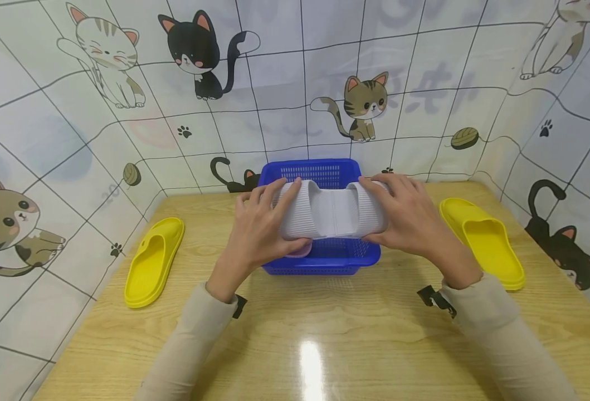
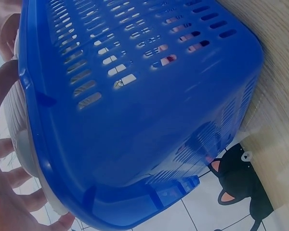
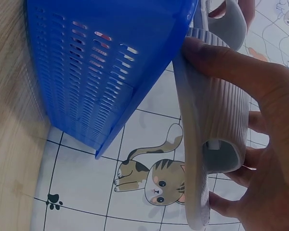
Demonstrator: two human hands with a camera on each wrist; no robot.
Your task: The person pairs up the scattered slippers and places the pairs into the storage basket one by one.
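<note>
A pair of pale grey slides with ribbed straps is held side by side over the blue plastic basket (image 1: 335, 262). My left hand (image 1: 254, 228) grips the left slide (image 1: 298, 217), thumb on the near side and fingers over the strap. The right slide (image 1: 373, 214) is in my right hand (image 1: 410, 220), held the same way. In the left wrist view, part of a slide (image 2: 18, 115) shows beyond the basket rim. The right wrist view has the slide (image 3: 221, 106) edge-on beside the basket's wall (image 3: 86, 72). Something pink (image 1: 301, 249) lies inside the basket, mostly hidden.
A yellow slipper (image 1: 155, 262) lies on the wooden table (image 1: 274, 345) at the left. Another yellow slipper (image 1: 482, 242) lies at the right, beyond my right forearm. A cat-patterned tiled backdrop (image 1: 284, 83) stands behind the basket and along both sides.
</note>
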